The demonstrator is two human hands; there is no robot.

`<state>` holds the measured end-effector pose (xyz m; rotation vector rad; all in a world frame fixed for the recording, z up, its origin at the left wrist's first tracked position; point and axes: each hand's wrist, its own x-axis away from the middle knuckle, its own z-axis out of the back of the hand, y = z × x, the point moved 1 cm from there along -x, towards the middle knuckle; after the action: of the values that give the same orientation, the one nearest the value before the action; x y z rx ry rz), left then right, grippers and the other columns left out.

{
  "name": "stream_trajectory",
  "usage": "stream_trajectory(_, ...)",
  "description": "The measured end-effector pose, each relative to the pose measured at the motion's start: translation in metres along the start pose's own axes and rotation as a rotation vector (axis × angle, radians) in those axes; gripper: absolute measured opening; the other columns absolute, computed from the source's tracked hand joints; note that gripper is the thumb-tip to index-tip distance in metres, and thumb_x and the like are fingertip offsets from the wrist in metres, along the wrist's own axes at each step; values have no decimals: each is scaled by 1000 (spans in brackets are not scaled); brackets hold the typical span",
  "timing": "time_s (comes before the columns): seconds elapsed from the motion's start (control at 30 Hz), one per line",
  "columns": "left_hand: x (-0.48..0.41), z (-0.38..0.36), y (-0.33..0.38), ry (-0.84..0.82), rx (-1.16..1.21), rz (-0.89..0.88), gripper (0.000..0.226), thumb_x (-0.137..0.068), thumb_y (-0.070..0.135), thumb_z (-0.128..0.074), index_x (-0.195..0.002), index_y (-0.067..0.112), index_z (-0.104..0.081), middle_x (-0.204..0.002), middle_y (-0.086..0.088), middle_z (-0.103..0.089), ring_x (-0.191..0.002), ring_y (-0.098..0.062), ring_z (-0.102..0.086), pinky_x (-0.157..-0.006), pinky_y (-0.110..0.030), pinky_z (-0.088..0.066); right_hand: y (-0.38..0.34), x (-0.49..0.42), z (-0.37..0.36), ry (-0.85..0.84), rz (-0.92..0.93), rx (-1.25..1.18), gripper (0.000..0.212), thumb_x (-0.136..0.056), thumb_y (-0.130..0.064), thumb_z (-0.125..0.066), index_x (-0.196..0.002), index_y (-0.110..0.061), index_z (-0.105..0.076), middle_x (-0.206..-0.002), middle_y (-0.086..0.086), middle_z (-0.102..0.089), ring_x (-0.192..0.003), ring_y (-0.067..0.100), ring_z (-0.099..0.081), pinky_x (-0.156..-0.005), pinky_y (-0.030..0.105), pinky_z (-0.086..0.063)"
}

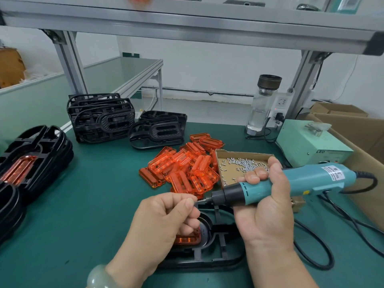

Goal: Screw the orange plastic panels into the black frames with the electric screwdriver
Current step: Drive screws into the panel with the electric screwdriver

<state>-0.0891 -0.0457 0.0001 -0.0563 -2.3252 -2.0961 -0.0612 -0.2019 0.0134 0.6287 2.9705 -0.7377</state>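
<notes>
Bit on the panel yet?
No: the right hand holds the driver level above the frame, bit meeting a screw pinched by the left hand.

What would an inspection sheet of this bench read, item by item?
Surface: green mat, in use.
Job's things: electric screwdriver; black frame holding an orange panel under the hands; loose panel pile; empty frame stacks behind; filled frames at left; screw tray.
Clutter: glass bottle.
Hands: left hand pinches a screw at the bit; right hand grips the screwdriver.
Cables: black cord loops over the mat at right.
Surroundings: aluminium shelf frame, cardboard boxes, green power box.
</notes>
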Motion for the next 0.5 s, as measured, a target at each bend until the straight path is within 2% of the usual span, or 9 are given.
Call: stream_trajectory(0.5,-1,0,-2,16,-68,-60,20,-87,16,-60,-77,29,-74,-63,-5,-68,-54,-12,-64,-50,-18,-49,1,3,0,-26,1,-21,15,-82,-22,-59,-96,-25,-55,-64,-11,-50,-53,3,-50,-61,20,-50)
